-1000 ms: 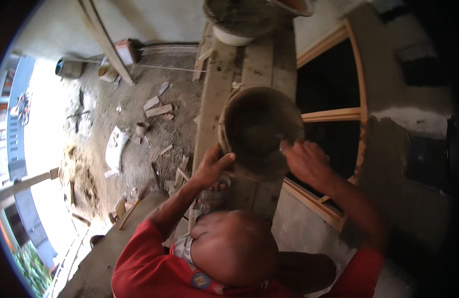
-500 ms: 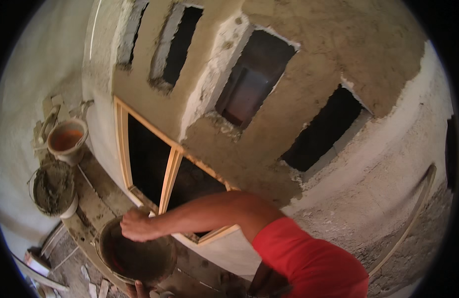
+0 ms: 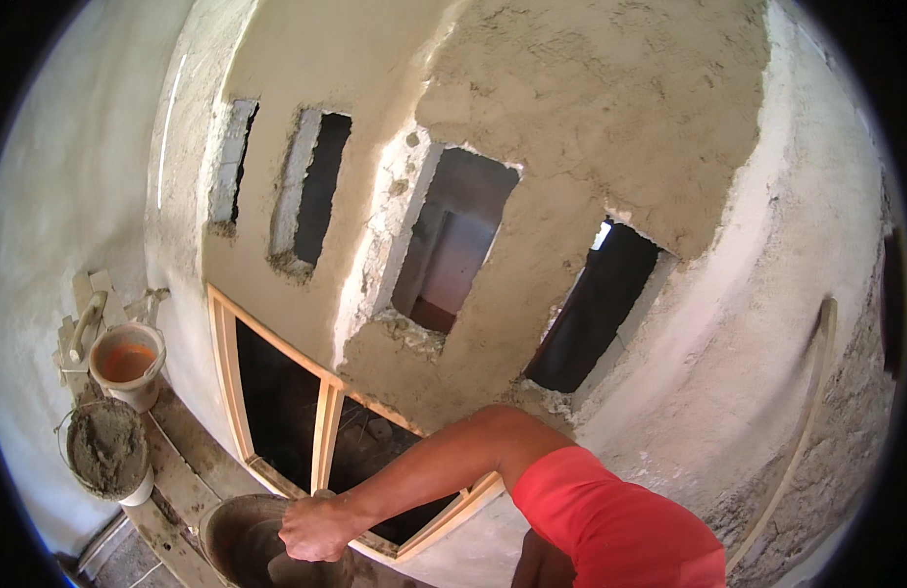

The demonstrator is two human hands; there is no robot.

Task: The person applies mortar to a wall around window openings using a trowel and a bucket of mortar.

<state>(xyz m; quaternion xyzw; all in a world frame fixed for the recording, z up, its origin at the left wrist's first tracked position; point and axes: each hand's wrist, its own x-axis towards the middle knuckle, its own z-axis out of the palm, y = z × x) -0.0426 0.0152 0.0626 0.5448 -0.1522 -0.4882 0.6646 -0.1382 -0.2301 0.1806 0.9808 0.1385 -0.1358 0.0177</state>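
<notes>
My right hand (image 3: pixel 316 527) is closed around a trowel above a dark mortar bucket (image 3: pixel 223 534). The handle's end shows above the fist, and part of the trowel's blade (image 3: pixel 295 570) is visible below it, inside the bucket. My bare right forearm reaches in from a red sleeve and passes in front of the wooden window frame (image 3: pixel 326 431). The bucket's lower part is cut off by the picture edge. My left hand is out of view.
Left of the mortar bucket, a pail of grey mortar (image 3: pixel 108 446) and a pail with an orange inside (image 3: pixel 128 361) stand on planks (image 3: pixel 184 456). Ahead rises a freshly plastered wall (image 3: pixel 591 118) with several rectangular openings. A long wooden strip (image 3: pixel 797 451) leans at the right.
The view has tilted up, so the wall sits lower in it. My right hand has shifted rightward over the bucket, with the trowel now showing. My left fingers have left the lower edge.
</notes>
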